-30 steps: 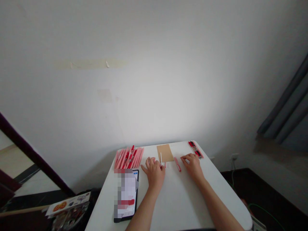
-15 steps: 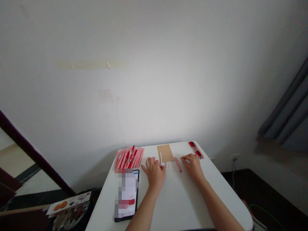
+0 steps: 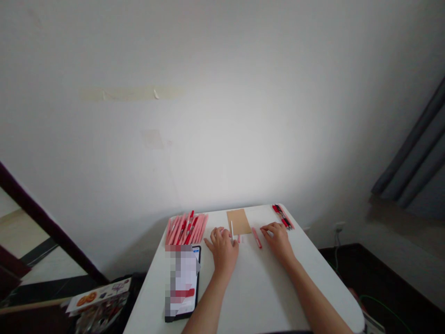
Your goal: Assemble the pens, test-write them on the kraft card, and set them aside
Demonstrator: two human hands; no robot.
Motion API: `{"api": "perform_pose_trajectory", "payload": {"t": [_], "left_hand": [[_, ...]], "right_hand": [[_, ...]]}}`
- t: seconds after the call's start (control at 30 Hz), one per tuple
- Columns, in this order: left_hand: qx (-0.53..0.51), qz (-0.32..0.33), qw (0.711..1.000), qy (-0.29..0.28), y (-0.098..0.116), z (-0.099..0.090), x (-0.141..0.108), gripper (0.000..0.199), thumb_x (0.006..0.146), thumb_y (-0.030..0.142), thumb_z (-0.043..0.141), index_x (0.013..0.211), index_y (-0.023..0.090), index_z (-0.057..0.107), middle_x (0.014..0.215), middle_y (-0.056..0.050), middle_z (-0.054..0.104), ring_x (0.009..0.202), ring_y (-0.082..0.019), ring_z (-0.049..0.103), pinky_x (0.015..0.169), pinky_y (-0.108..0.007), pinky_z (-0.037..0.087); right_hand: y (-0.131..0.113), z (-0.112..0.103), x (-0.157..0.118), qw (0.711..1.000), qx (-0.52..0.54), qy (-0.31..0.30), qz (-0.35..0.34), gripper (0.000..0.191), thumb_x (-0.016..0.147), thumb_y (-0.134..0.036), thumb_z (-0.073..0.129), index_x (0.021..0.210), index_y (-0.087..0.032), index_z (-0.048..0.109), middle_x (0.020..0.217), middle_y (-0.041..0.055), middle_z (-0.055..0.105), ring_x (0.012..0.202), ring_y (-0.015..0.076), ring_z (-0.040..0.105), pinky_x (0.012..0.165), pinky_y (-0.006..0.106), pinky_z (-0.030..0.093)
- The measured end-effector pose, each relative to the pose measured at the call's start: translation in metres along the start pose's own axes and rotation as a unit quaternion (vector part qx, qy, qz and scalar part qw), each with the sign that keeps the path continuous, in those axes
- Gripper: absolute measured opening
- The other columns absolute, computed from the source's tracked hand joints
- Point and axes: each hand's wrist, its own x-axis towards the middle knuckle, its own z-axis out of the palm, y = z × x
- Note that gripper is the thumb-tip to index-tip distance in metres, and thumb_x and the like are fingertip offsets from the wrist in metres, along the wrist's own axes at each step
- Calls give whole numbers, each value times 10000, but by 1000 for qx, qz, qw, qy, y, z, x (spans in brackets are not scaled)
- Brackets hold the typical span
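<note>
My left hand (image 3: 224,253) is palm down over the table, its fingers curled and its little finger out to the side. A thin white stick (image 3: 232,228) runs up from between its thumb and forefinger. Something pink shows by its fingertips, mostly covered. Beside the thumb lies a small pink piece (image 3: 238,239). My right hand (image 3: 277,239) has thumb and forefinger pinched together; whatever is between them is too small to make out. A pink pen-like barrel (image 3: 257,238) rests just left of that hand, apart from it. Behind lies a brown card (image 3: 239,221).
Pink and red pens (image 3: 187,228) lie in a row at the back left of the white table (image 3: 257,292). More red, black and pink pens (image 3: 282,216) are at the back right. A phone (image 3: 184,283) lies left of my left forearm. The wall stands behind.
</note>
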Motion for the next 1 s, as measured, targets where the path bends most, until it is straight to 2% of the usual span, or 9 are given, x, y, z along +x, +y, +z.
{"api": "perform_pose_trajectory", "payload": {"t": [0.27, 0.47, 0.6, 0.77, 0.9, 1.0], "left_hand": [[-5, 15, 999, 29, 0, 1, -1, 340, 767, 266, 587, 1102, 224, 543, 1232, -104, 520, 1244, -286, 408, 1056, -619, 260], [9, 15, 999, 28, -1, 3, 0, 390, 800, 316, 555, 1172, 203, 524, 1261, -136, 501, 1252, -299, 403, 1049, -598, 276], [14, 13, 1000, 24, -3, 5, 2, 404, 821, 348, 528, 1193, 190, 521, 1271, -145, 491, 1240, -295, 412, 1039, -575, 296], [24, 4, 1000, 12, -3, 7, 5, 461, 825, 407, 524, 1226, 179, 513, 1296, -165, 461, 1246, -314, 402, 1017, -567, 323], [31, -4, 999, -7, -3, 6, 5, 506, 823, 425, 528, 1264, 178, 492, 1323, -177, 436, 1269, -333, 376, 1019, -577, 313], [38, 13, 999, -1, -6, 5, 3, 499, 841, 445, 500, 1255, 166, 499, 1321, -183, 439, 1266, -325, 376, 1017, -554, 323]], "right_hand": [[6, 8, -2, 999, 30, -23, -13, 256, 843, -242, 513, 948, -196, 742, 993, 96, 711, 1009, 250, 577, 908, 384, 442], [7, 12, -1, 999, 32, -33, -19, 263, 837, -221, 513, 967, -198, 741, 1054, 96, 707, 1033, 246, 592, 937, 400, 451], [6, 11, 1, 998, 36, -29, -28, 258, 846, -222, 502, 953, -198, 736, 1026, 93, 709, 1013, 245, 596, 931, 407, 454], [-4, 8, 2, 994, 68, -18, -86, 233, 875, -258, 507, 957, -232, 724, 1008, 82, 707, 997, 231, 591, 899, 401, 466], [-16, 10, 0, 987, 72, -40, -136, 224, 883, -248, 513, 987, -261, 712, 1011, 74, 700, 998, 229, 576, 881, 416, 459], [-25, 11, -2, 984, 54, -60, -160, 209, 865, -242, 549, 1000, -264, 707, 1030, 70, 696, 1027, 232, 561, 916, 442, 429]]}}
